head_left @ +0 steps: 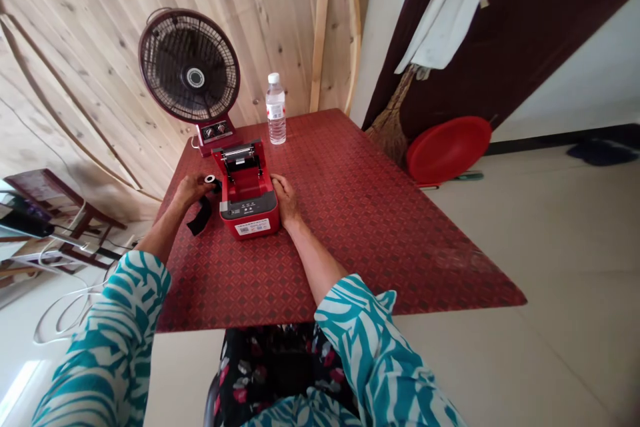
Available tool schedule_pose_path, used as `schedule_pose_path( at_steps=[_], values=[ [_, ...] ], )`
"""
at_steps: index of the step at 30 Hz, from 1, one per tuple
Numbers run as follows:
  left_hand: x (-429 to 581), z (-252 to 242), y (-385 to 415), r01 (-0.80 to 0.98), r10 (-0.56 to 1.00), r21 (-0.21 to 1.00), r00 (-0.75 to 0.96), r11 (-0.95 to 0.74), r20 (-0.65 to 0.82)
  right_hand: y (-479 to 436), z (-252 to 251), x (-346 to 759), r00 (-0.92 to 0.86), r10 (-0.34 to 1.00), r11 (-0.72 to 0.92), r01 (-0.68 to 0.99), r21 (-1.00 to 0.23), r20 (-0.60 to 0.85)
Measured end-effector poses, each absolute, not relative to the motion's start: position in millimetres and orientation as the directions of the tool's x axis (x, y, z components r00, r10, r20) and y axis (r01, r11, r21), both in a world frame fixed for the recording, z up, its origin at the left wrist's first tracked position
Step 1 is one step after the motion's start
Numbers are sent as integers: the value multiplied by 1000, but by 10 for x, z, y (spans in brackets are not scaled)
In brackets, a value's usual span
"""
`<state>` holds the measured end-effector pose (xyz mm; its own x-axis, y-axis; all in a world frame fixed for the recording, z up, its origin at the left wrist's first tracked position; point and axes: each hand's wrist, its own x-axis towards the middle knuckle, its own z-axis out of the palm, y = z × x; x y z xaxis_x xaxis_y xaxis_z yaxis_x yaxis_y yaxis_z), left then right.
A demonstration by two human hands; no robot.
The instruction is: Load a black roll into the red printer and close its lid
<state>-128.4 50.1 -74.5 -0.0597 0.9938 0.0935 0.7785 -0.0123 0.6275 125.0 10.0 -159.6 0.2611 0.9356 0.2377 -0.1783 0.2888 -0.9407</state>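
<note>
Red printer [249,195] upright on the left part of the worktop [360,213], with its lid [241,159] tipped up at the far end. Runs lengthwise away from the person, toward the plank wall [280,13], and points its dark button panel [250,207] at the near edge. Just beside its left side, a small black roll [217,185] in the left hand [191,190], with the white ring of one end turned upward and toward the camera. Just below that hand, a black strip [200,217] slanting toward the person; cannot tell where it joins the roll.

Reaches forward with the left arm along the worktop's left edge, wrist turned in toward the printer, grip pinching the roll between thumb and fingers. Reaches forward and leftward with the right arm, right hand [286,199] laid against the printer's right side, fingers bunched; cannot tell whether that grip squeezes or only rests.

Bears on the front a white sticker [253,226] with a square code and print too small to read. Farther back, a dark red fan [195,77] with two knobs, and a clear bottle [277,127] with a red-and-white label, wording illegible.
</note>
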Motion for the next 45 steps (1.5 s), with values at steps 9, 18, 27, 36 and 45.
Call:
schedule_pose_path(
  at_steps=[9, 18, 27, 36, 45],
  values=[
    [-1237, -260, 12, 241, 919, 894, -22, -378, 394, 141, -1636, 1239, 261, 932, 304, -177, -936, 253],
    [-554, -107, 0, 514, 843, 705, 486, -489, 230, 135, -1602, 1226, 259, 932, 303, -176, -936, 253],
    [-287, 82, 114, 823, 837, 263, 540, -503, -88, 117, -1557, 1231, 266, 928, 307, -153, -939, 260],
    [-203, -70, 264, 808, 828, 330, 548, -489, -115, 109, -1530, 1229, 265, 930, 299, -138, -944, 256],
    [-317, -235, 313, 681, 797, 546, 602, -488, -38, 117, -1582, 1234, 255, 929, 316, -167, -934, 269]
  ],
)
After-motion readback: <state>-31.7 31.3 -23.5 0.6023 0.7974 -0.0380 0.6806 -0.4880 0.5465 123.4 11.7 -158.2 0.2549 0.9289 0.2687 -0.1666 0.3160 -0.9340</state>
